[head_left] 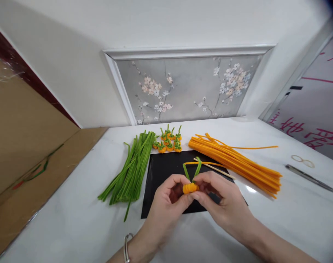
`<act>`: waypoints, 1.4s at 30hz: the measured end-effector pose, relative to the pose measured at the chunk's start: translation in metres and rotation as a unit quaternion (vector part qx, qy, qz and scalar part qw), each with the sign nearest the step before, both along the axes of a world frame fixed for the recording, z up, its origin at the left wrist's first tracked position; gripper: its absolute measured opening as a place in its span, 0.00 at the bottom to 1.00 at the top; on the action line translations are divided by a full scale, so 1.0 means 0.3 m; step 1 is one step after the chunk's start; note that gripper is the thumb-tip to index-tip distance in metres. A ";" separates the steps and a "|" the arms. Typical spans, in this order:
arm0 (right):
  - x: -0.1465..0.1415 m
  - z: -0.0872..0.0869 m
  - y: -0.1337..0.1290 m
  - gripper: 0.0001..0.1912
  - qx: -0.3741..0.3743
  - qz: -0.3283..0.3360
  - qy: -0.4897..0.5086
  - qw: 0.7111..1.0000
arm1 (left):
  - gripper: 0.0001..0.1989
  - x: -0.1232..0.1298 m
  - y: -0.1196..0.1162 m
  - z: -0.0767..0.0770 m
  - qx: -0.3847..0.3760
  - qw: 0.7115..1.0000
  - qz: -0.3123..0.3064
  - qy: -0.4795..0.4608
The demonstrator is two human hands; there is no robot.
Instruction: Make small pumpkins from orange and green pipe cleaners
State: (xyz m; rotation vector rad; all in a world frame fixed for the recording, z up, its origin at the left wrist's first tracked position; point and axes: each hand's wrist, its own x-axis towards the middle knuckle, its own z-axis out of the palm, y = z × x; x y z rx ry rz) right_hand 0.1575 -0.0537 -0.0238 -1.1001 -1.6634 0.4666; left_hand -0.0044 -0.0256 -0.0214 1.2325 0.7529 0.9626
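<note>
Between my fingertips is a small coiled orange pipe-cleaner pumpkin (190,188), with two green pipe-cleaner ends (198,168) rising from its top in a V. My left hand (169,201) pinches its left side, and my right hand (223,197) pinches the right side; the thumbs nearly meet below it. Both hands are over a black mat (166,168). On the mat beyond them lie a bent orange pipe cleaner (207,163) and a thin wooden stick (218,170).
Left of the mat lies a bundle of green pipe cleaners (133,168); to the right, an orange bundle (237,164). Several finished small pumpkins (169,140) stand behind the mat. Scissors (305,171) rest at far right. A cardboard box (32,146) borders the left.
</note>
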 end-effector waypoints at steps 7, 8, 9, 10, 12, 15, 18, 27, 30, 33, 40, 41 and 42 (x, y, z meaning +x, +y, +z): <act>0.007 0.002 -0.001 0.07 0.016 0.007 -0.004 1.000 | 0.07 0.004 -0.004 -0.017 -0.019 0.998 0.009 -0.055; 0.008 0.004 -0.001 0.07 0.015 0.007 -0.009 1.000 | 0.07 0.004 -0.005 -0.017 -0.023 0.998 0.013 -0.059; 0.008 0.005 -0.001 0.06 0.014 0.006 -0.013 1.000 | 0.07 0.004 -0.005 -0.016 -0.028 0.998 0.013 -0.058; 0.009 0.006 -0.001 0.06 0.013 0.004 -0.017 1.000 | 0.07 0.004 -0.005 -0.015 -0.033 0.998 0.011 -0.055; 0.011 0.003 0.003 0.05 0.012 0.001 -0.027 1.000 | 0.06 0.002 -0.003 -0.015 -0.032 0.999 -0.006 -0.041; 0.015 -0.010 0.012 0.07 0.013 -0.002 -0.046 0.999 | 0.07 -0.001 0.006 -0.019 0.002 1.000 -0.015 -0.009; 0.015 -0.021 0.016 0.07 0.014 0.000 -0.049 0.999 | 0.07 -0.002 0.015 -0.025 0.014 1.000 0.010 0.018; 0.016 -0.003 0.010 0.05 -0.007 0.031 -0.026 0.999 | 0.03 -0.004 0.016 -0.028 0.100 0.992 0.051 0.061; 0.020 0.000 0.011 0.05 -0.007 0.044 -0.022 0.999 | 0.02 -0.002 0.013 -0.029 0.109 0.990 0.055 0.064; 0.021 -0.005 0.011 0.05 -0.005 0.048 -0.019 0.999 | 0.03 -0.001 0.007 -0.029 0.095 0.992 0.056 0.060; 0.020 -0.011 0.007 0.07 0.051 0.049 -0.045 0.997 | 0.07 -0.010 -0.001 -0.011 0.198 0.976 0.046 0.081; 0.020 -0.010 0.008 0.07 0.048 0.044 -0.049 0.997 | 0.08 -0.011 -0.002 -0.008 0.218 0.971 0.042 0.088; 0.021 -0.009 0.008 0.06 0.046 0.040 -0.053 0.997 | 0.08 -0.012 -0.002 -0.006 0.233 0.967 0.038 0.095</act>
